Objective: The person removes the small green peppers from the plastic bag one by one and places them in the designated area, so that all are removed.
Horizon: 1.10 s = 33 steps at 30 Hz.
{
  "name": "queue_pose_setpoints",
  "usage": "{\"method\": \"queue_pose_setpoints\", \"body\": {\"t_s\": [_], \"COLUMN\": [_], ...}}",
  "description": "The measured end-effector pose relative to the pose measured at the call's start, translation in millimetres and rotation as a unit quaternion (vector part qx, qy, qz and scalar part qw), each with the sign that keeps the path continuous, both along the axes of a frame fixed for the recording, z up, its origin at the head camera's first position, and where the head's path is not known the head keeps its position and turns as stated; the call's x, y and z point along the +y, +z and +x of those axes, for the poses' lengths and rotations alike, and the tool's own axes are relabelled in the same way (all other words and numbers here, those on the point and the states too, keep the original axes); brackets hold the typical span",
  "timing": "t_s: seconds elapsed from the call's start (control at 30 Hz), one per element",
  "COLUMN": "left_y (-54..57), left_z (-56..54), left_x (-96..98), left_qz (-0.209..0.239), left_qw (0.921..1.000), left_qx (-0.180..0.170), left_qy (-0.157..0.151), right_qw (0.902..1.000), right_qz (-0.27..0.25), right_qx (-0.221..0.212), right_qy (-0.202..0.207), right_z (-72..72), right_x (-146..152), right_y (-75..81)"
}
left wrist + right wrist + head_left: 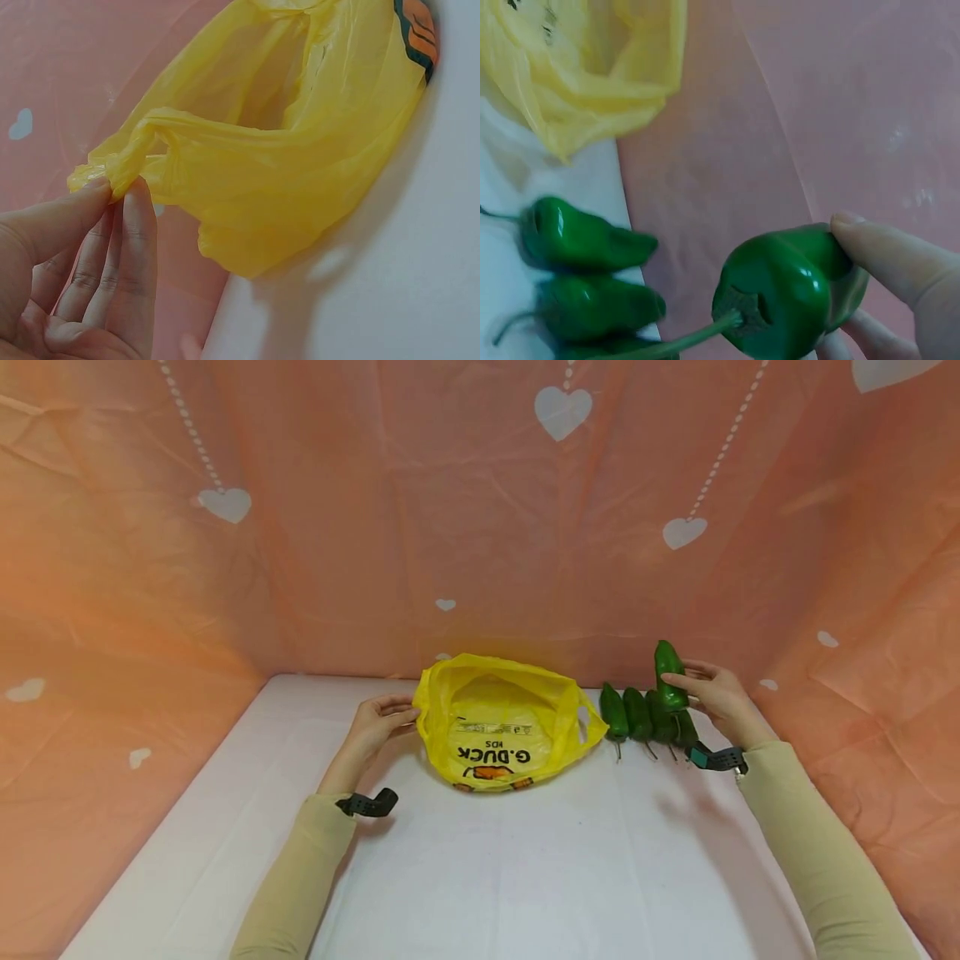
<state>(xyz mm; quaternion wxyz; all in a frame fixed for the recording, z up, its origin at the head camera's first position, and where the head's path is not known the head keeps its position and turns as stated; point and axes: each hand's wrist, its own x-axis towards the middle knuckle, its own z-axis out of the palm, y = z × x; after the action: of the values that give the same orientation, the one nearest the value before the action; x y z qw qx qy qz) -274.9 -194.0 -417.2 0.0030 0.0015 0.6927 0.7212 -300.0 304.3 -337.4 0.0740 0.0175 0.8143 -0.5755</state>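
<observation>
My left hand (372,727) pinches the left handle edge of a yellow plastic bag (555,768) between thumb and fingertips. The bag's mouth gapes toward me, and black print and an orange patch show on it. In the left wrist view the pinched plastic (124,169) is bunched at the fingertips. My right hand (720,697) holds a green pepper (666,664) raised above the row, its stem (705,334) pointing at the right wrist camera. Beneath it several more green peppers (613,714) lie side by side on the table, stems toward me.
A white-covered table (487,877) carries everything. Right behind it hangs a pink-orange cloth (337,568) with white hearts, which also closes off both sides. The bag's right handle (592,727) reaches close to the nearest lying pepper.
</observation>
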Motion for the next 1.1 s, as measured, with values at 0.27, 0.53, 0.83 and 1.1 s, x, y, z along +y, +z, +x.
{"method": "queue_pose_setpoints", "body": {"t_s": [0.27,0.53,0.83,1.1], "left_y": [-2.4,-4.6,-4.1,-4.9], "left_z": [-1.0,-0.7,-0.2,0.5], "left_x": [1.2,0.7,-1.4,-4.0], "left_qz": [-0.007,-0.013,-0.008,-0.013], "left_qw": [1.0,0.9999,0.9999,0.9998], "left_qx": [-0.001,0.002,-0.001,-0.008], "left_qy": [0.0,0.004,0.011,0.013], "right_qw": [0.9994,0.9976,0.9941,0.9949], "right_qz": [0.02,0.035,0.078,0.08], "right_qx": [0.013,0.013,0.052,0.038], "right_qy": [-0.026,-0.058,-0.055,-0.049], "right_z": [-2.1,-6.1,-13.1,-14.5], "right_x": [31.2,51.6,69.9,78.0], "right_y": [-8.7,-22.1,-36.4,-47.8]}}
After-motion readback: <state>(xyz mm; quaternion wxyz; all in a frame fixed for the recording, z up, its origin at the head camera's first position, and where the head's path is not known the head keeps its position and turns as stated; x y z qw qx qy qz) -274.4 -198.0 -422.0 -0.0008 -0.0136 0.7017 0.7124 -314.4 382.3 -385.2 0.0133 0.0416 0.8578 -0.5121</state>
